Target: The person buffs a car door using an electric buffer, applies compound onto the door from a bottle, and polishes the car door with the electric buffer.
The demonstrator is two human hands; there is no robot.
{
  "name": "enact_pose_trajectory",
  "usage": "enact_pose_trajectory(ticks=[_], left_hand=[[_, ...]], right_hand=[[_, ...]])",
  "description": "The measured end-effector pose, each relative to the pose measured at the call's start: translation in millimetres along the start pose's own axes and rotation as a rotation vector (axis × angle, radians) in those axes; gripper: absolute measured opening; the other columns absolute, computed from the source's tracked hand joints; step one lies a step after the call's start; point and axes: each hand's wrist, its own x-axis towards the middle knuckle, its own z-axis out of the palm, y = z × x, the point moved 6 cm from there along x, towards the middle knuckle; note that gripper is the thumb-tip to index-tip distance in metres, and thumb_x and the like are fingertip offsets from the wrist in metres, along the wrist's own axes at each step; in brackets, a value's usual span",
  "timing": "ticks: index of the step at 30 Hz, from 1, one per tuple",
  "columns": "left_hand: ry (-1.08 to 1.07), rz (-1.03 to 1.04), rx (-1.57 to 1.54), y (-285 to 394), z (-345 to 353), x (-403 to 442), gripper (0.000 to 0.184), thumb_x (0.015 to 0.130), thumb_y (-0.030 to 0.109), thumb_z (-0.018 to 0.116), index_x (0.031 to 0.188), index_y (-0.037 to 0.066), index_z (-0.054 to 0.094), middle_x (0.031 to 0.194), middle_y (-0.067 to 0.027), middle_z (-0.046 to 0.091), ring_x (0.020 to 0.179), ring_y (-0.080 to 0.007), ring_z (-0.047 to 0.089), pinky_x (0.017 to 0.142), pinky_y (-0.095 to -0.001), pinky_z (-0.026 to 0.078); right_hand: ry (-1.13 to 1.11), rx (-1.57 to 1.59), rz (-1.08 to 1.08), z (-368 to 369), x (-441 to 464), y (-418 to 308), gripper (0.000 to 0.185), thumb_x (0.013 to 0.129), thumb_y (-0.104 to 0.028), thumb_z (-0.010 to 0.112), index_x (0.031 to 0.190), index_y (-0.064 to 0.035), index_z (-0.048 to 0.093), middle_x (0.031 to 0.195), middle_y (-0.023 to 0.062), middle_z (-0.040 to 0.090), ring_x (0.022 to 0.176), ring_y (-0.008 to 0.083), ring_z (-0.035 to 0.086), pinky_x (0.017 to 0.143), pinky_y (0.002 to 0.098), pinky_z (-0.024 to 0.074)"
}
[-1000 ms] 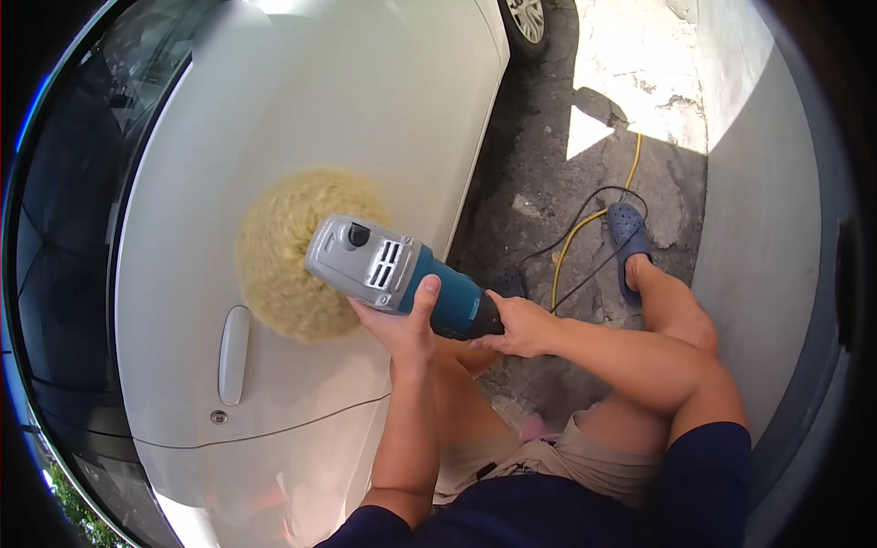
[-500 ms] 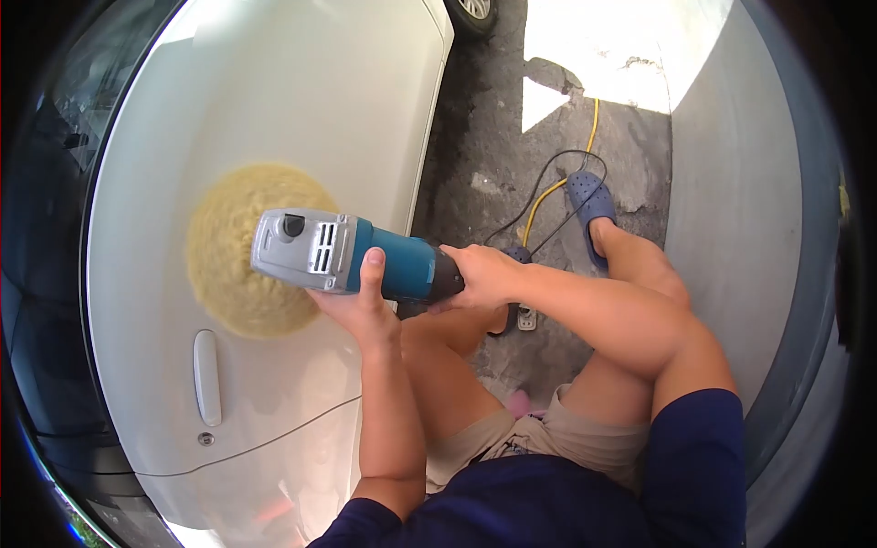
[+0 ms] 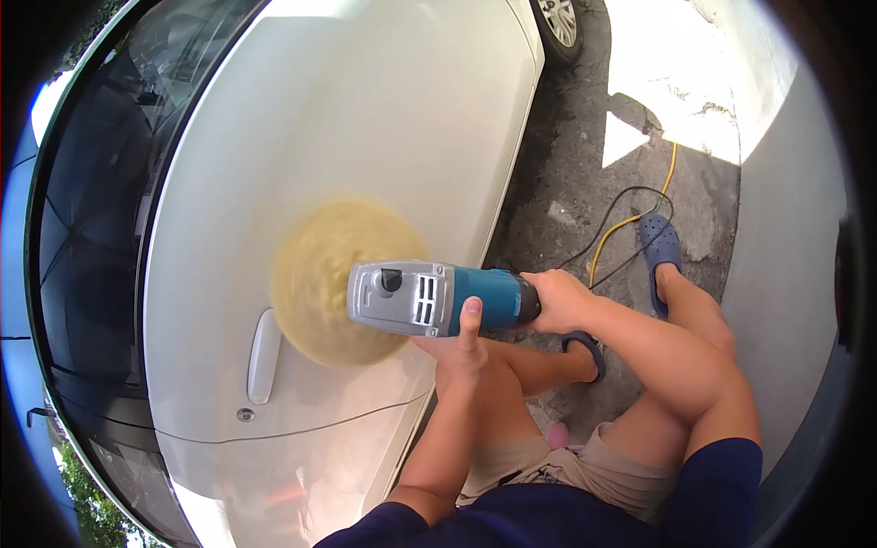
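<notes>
A teal and grey power polisher (image 3: pixel 484 299) is held in both hands, its round yellow fluffy pad (image 3: pixel 315 292) against the pale car door (image 3: pixel 365 119). The pad is blurred, as if spinning. My left hand (image 3: pixel 461 347) grips the polisher from below near its grey head, thumb up along the side. My right hand (image 3: pixel 559 301) is wrapped round the black rear end. Close to the pad's lower left edge is the door handle (image 3: pixel 264 356), with a round keyhole (image 3: pixel 245 415) below it.
A yellow cable (image 3: pixel 603 247) and a black cord (image 3: pixel 607 205) lie on the concrete floor (image 3: pixel 575 137) near my blue clogs (image 3: pixel 660 242). A grey wall (image 3: pixel 795 228) rises on the right. Dark car windows (image 3: pixel 100 201) are on the left, a wheel (image 3: pixel 559 27) at the top.
The pad has moved along the door towards the handle and is now close beside it. My view has shifted, so everything sits further right. Both hands keep their grip on the polisher.
</notes>
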Motion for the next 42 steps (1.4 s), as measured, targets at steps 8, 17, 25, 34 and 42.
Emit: enact_pose_trajectory(ticks=[8,17,25,34,42], left_hand=[[-0.031,-0.058,-0.107,-35.8,6.5,-2.1,0.08,0.083,0.033,0.094,0.141,-0.001,0.051,0.126,-0.0125,0.064,0.112,-0.0242,0.065,0.103,-0.0415,0.054],[-0.121,-0.202,-0.094,-29.7,191.5,134.1,0.112,0.069,0.027,0.105,0.149,-0.008,0.034,0.139,-0.0226,0.055,0.127,-0.0305,0.061,0.109,-0.0436,0.053],[-0.221,-0.289,0.398,-22.4,268.5,202.8,0.107,0.066,0.039,0.099,0.145,-0.005,0.042,0.131,-0.0283,0.066,0.117,-0.0402,0.071,0.102,-0.0475,0.059],[-0.243,-0.18,0.433,-42.3,220.5,178.7,0.101,0.069,0.041,0.098,0.141,-0.003,0.045,0.127,-0.0293,0.07,0.114,-0.0425,0.073,0.101,-0.0491,0.058],[-0.219,-0.188,0.37,-58.0,153.7,120.1,0.1,0.073,0.038,0.098,0.147,0.0,0.043,0.13,-0.0277,0.07,0.119,-0.0418,0.071,0.106,-0.0495,0.056]], right_hand=[[0.005,-0.074,0.1,3.1,6.8,23.9,0.062,0.073,-0.036,0.094,0.122,-0.0044,0.071,0.108,0.0219,0.08,0.108,0.0417,0.077,0.095,0.0492,0.0604],[0.598,0.214,0.32,-101.6,38.9,55.8,0.082,0.073,-0.03,0.101,0.136,-0.0037,0.057,0.122,0.0254,0.077,0.118,0.0435,0.074,0.101,0.0496,0.0587],[0.644,0.475,0.373,-137.0,105.6,74.9,0.088,0.076,-0.027,0.1,0.143,-0.0038,0.049,0.133,0.0241,0.073,0.125,0.0416,0.072,0.105,0.0488,0.0572],[0.689,0.434,0.325,-77.4,100.8,58.3,0.089,0.081,-0.024,0.097,0.148,-0.0034,0.043,0.134,0.0254,0.073,0.128,0.0414,0.071,0.107,0.0482,0.0565],[0.58,0.421,0.301,-5.9,62.8,51.3,0.1,0.084,-0.027,0.097,0.158,-0.0023,0.034,0.137,0.0288,0.071,0.131,0.0434,0.069,0.109,0.0499,0.0554]])
